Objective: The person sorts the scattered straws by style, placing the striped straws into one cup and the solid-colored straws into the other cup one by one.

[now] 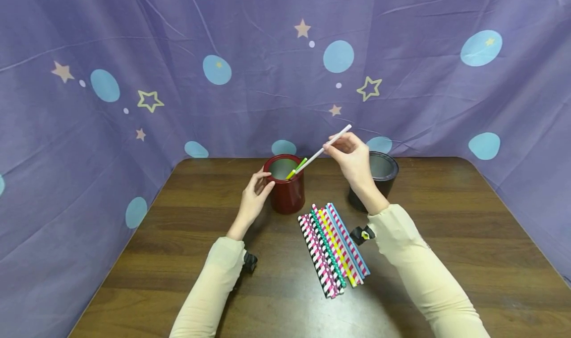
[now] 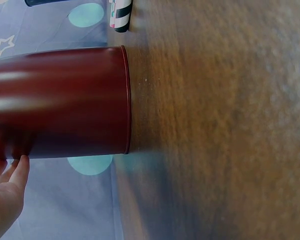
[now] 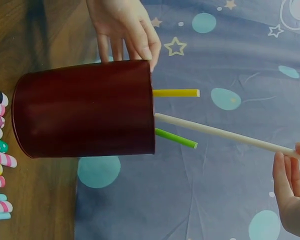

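Note:
A dark red canister (image 1: 287, 197) stands upright on the table, with a yellow straw (image 3: 177, 93) and a green straw (image 3: 177, 138) poking out of its mouth. My left hand (image 1: 253, 199) rests its fingertips against the canister's left side by the rim; fingers (image 2: 21, 172) touch the wall in the left wrist view. Above and right of the canister, my right hand (image 1: 352, 162) pinches a white straw (image 1: 322, 150) near its upper end between thumb and fingers. The straw slants down to the left, its lower end at the canister's mouth.
A row of patterned straws (image 1: 332, 251), striped, dotted and plain, lies in front of the canister. A black canister (image 1: 383, 174) stands at the right, partly behind my right hand and forearm. Behind the wooden table (image 1: 446, 229) hangs a purple curtain (image 1: 276, 21).

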The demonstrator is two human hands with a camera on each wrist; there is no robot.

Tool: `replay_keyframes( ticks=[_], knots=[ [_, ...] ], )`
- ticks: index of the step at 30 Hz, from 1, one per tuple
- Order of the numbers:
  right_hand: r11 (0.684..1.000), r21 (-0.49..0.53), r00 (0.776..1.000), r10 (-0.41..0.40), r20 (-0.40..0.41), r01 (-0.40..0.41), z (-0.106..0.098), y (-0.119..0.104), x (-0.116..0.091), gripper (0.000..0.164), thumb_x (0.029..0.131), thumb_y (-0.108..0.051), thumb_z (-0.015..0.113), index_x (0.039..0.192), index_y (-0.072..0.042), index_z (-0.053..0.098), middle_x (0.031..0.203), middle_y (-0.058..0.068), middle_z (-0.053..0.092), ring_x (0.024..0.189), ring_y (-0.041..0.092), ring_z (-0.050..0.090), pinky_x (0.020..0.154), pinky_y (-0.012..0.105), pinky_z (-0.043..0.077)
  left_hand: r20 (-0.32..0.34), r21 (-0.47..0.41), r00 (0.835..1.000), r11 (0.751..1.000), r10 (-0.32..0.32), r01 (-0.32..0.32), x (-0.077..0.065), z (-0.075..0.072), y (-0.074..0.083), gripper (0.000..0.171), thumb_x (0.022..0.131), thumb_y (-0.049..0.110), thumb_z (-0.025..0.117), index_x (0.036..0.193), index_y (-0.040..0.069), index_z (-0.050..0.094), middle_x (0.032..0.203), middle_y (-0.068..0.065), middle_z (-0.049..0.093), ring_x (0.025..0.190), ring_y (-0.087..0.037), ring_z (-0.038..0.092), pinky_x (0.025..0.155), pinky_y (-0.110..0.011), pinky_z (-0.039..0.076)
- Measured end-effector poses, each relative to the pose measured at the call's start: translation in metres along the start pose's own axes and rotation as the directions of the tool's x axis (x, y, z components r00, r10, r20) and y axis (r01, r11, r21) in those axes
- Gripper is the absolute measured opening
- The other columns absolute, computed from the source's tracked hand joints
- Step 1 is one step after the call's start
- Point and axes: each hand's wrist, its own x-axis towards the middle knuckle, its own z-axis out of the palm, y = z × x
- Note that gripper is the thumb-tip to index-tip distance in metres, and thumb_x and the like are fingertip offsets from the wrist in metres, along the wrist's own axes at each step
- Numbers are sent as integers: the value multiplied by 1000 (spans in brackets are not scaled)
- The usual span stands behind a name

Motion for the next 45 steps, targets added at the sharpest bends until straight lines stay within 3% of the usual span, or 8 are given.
replay_keyframes(
  ticks=[2, 6, 14, 17, 22, 25, 31, 45],
  knots=[
    [999, 46, 1000, -15, 18, 14, -6, 25, 7, 26, 72, -5, 72, 88, 9, 57, 82, 10, 65, 70, 16, 61, 67, 31, 54, 1, -1, 1000, 1000, 3, -3, 0, 0, 0, 32, 87, 9, 56, 113, -8, 49, 136, -19, 35, 119, -31, 40, 99, -38, 35],
    [999, 49, 1000, -6, 22, 5, -4, 36, 8, 27, 71, -5, 73, 89, 9, 58, 83, 14, 64, 71, 18, 61, 67, 31, 54, 0, -3, 1000, 1000, 7, -7, 0, 0, 0, 32, 87, 8, 55, 113, -8, 49, 136, -20, 35, 119, -31, 40, 99, -38, 35],
    [994, -95, 999, 46, 11, -45, 18, 2, -7, 16, 73, 13, 62, 87, 13, 55, 75, -1, 63, 67, 6, 59, 64, 18, 51, -1, -17, 1000, 1000, -4, 4, 1, 1, 1, 32, 86, 6, 55, 113, -10, 48, 136, -20, 35, 119, -32, 40, 99, -38, 35],
    [985, -156, 997, 70, 13, -67, 24, -5, -10, 18, 73, 12, 62, 88, 16, 54, 78, 11, 63, 68, 4, 58, 65, 16, 49, 0, -22, 1000, 1000, 0, 0, 1, 1, 0, 32, 86, 6, 55, 113, -10, 48, 136, -21, 34, 119, -32, 40, 99, -39, 35],
    [969, -224, 993, 111, 28, -102, 21, 7, -10, 24, 75, 6, 65, 95, 14, 55, 86, 26, 60, 70, 3, 58, 67, 16, 47, -2, -27, 1000, 1000, 2, -2, 2, 2, 0, 31, 86, 6, 55, 112, -9, 49, 136, -21, 34, 119, -33, 40, 99, -41, 34],
    [966, -239, 993, 112, 36, -101, 17, 13, -11, 23, 75, 4, 66, 95, 11, 57, 86, 25, 61, 71, 2, 58, 68, 16, 47, 1, -25, 1000, 1000, -2, 2, 2, 2, 0, 30, 86, 6, 55, 112, -8, 49, 136, -21, 34, 120, -32, 40, 99, -41, 34],
    [956, -275, 990, 128, 68, -105, 19, -10, -21, 21, 75, 8, 63, 94, 14, 57, 89, 32, 59, 72, 6, 58, 67, 16, 47, 5, -26, 1000, 1000, -2, 2, 2, 1, -1, 31, 87, 7, 55, 113, -8, 49, 137, -21, 34, 120, -32, 39, 99, -42, 33],
    [911, -387, 965, 213, 154, -140, 2, -11, -37, 20, 78, 2, 63, 97, 9, 58, 90, 26, 61, 75, 16, 58, 68, 15, 47, -2, -33, 1000, 999, 2, -2, 1, 1, -2, 32, 86, 7, 55, 113, -10, 48, 137, -20, 34, 120, -32, 39, 100, -40, 33]
  ],
)
